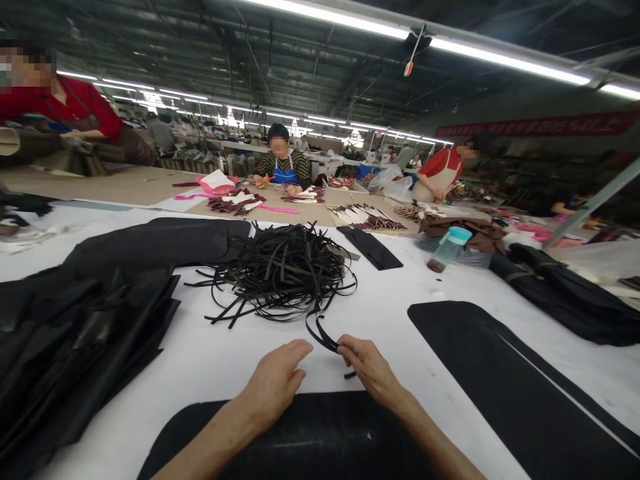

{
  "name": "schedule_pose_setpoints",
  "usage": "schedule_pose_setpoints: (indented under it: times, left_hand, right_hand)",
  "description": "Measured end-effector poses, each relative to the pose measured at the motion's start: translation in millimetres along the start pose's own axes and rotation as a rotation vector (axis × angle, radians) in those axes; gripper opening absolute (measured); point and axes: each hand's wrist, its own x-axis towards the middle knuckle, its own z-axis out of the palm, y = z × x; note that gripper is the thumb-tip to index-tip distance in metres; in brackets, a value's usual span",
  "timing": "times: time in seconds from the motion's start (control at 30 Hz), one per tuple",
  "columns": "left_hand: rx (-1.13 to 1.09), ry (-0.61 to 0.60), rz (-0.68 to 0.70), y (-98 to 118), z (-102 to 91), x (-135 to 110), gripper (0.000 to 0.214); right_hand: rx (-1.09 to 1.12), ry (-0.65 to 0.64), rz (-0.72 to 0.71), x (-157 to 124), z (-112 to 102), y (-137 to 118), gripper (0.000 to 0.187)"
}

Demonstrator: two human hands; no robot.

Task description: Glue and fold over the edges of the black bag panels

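Right hand (pixel 369 368): thin black strips (pixel 330 344) pinched. Left hand (pixel 277 375) held empty, loosely opened, just beside. Strips trailed over white tabletop (pixel 380 300) toward tangled strip pile (pixel 285 267); if tugged, neighbouring lengths could be dragged out by snagged loops.

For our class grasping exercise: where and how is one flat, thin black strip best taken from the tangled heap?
Probably by a free end jutting from the near left edge of the tangled black heap, approached from the near side with a fingertip pinch. Ends there lie over the white table, clear of the tangle; the left hand is open.
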Motion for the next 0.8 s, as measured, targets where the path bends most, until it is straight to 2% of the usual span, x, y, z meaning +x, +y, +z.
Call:
schedule_pose_setpoints:
  times: [0.07,0.13,0.23,0.3,0.43,0.57,0.67,0.8]
  left_hand:
    - [0.002,0.003,0.012,-1,8.7,29,0.053]
    - [0.010,0.012,0.004,-6,17.7,46,0.042]
    - [0.013,0.027,-0.019,-14,22.4,53,0.016]
    - [0.005,0.047,-0.028,-17,15.3,49,0.014]
    - [-0.033,0.177,-0.085,-27,-22.4,29,0.019]
    - [-0.133,0.387,-0.234,-50,-69.9,-2,0.019]
    - [-0.222,0.586,-0.352,-73,-98.3,-26,0.021]
    - [-0.369,0.778,-0.395,-96,-123.4,-37,0.025]
  right_hand:
    - [0.020,0.006,-0.008,2,1,-3,0.029]
    - [0.008,0.011,-0.013,3,3,-5,0.030]
    - [-0.077,0.045,0.010,5,4,-1,0.030]
    - [-0.185,0.116,0.052,7,1,3,0.027]
    - [-0.395,0.265,0.126,13,-13,8,0.026]
    - [-0.449,0.275,0.131,6,-23,9,0.028]
    - [-0.482,0.266,0.119,-5,-18,13,0.026]
    - [-0.323,0.254,0.000,-14,-4,5,0.025]
